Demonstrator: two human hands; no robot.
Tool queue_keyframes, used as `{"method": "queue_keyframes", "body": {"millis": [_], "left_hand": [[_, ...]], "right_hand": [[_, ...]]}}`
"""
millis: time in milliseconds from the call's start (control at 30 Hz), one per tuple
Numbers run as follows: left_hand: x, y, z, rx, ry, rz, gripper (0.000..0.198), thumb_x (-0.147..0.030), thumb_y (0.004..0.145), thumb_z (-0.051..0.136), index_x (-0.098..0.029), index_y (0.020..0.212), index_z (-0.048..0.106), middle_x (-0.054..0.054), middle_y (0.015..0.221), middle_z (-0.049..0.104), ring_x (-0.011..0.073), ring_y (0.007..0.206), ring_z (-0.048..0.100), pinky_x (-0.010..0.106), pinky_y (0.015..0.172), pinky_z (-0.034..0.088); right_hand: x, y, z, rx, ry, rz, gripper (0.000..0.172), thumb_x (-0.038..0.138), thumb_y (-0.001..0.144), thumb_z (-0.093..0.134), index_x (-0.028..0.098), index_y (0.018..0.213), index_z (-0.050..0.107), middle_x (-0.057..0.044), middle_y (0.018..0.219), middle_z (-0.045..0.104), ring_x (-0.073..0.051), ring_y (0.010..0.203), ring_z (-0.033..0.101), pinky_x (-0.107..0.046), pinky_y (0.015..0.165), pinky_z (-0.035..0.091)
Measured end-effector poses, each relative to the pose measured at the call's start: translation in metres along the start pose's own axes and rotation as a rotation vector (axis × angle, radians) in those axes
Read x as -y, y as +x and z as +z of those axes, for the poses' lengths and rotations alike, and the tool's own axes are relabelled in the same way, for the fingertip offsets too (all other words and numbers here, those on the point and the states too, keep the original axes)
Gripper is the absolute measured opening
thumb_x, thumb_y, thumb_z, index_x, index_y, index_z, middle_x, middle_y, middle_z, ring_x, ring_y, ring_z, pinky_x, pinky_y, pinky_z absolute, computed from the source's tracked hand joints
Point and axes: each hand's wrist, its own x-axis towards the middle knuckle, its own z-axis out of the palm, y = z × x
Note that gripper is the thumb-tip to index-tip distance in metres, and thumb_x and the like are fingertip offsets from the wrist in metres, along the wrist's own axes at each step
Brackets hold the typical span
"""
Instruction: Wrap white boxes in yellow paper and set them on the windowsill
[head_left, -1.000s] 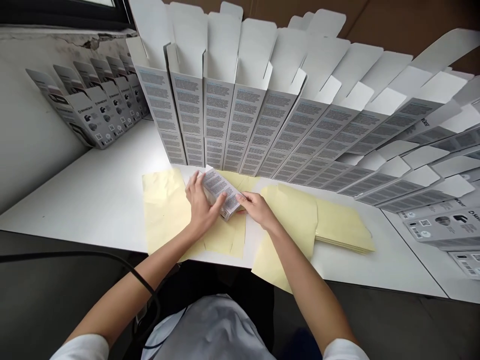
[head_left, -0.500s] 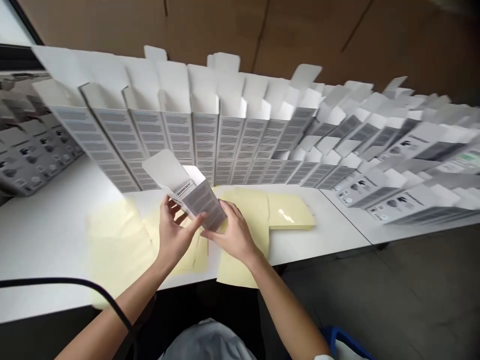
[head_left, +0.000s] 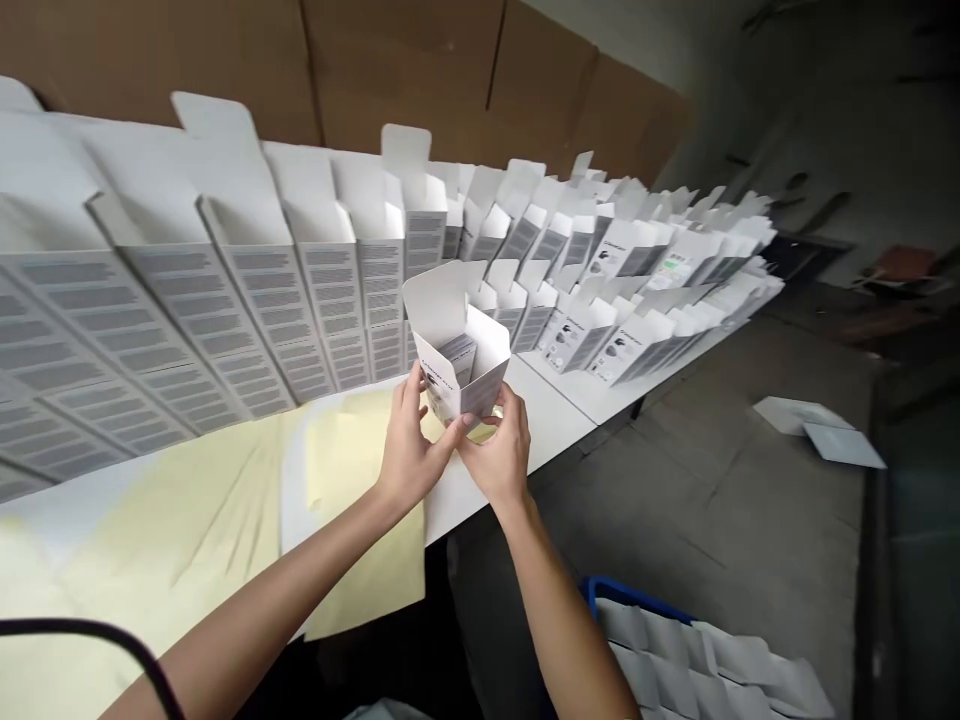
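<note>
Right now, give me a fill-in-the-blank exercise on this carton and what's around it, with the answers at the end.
1. The left hand and right hand hold a white carton with its open end facing ____.
2. Beneath the hands, the paper sheets on the white table are pale ____.
3. On the floor at lower right, the crate has a ____ rim.
4. Along the table, the standing cartons have their flaps ____.

Missing words: up; yellow; blue; open.

Cartons stand along the table; a crate sits below, on the floor.
</note>
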Motion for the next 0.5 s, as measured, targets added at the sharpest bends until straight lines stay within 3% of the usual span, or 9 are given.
{"method": "queue_keyframes", "body": {"millis": [200, 300, 500], "left_hand": [[0.02, 0.031, 0.084, 0.267, -0.025, -0.001, 0.071, -0.035, 0.086, 0.057, -0.014, 0.149, 0.034, 0.015, 0.15, 0.034, 0.0275, 0.136, 0.039, 0.041, 0.107, 0.043], [0.025, 0.049, 0.129, 0.445, -0.035, -0.073, 0.078, -0.029, 0.082, 0.055, -0.005, 0.151, 0.029, 0.018, 0.155, 0.027, 0.0305, 0.141, 0.033, 0.042, 0.111, 0.039], [0.033, 0.077, 0.212, 0.682, -0.152, -0.211, 0.085, -0.027, 0.078, 0.056, -0.003, 0.153, 0.025, 0.016, 0.159, 0.015, 0.0293, 0.148, 0.02, 0.038, 0.119, 0.026]], "right_hand": [[-0.067, 0.03, -0.029, -0.138, -0.037, 0.204, 0.074, 0.038, 0.068, 0.076, 0.014, 0.131, 0.046, -0.015, 0.122, 0.048, -0.022, 0.104, 0.057, -0.033, 0.079, 0.057], [-0.109, 0.043, -0.042, -0.195, -0.098, 0.275, 0.077, 0.045, 0.066, 0.075, 0.014, 0.131, 0.046, -0.016, 0.119, 0.048, -0.024, 0.106, 0.057, -0.034, 0.08, 0.057], [-0.187, 0.068, -0.077, -0.243, -0.218, 0.46, 0.096, 0.047, 0.057, 0.076, 0.006, 0.138, 0.045, -0.022, 0.127, 0.046, -0.03, 0.111, 0.056, -0.037, 0.084, 0.055]]}}
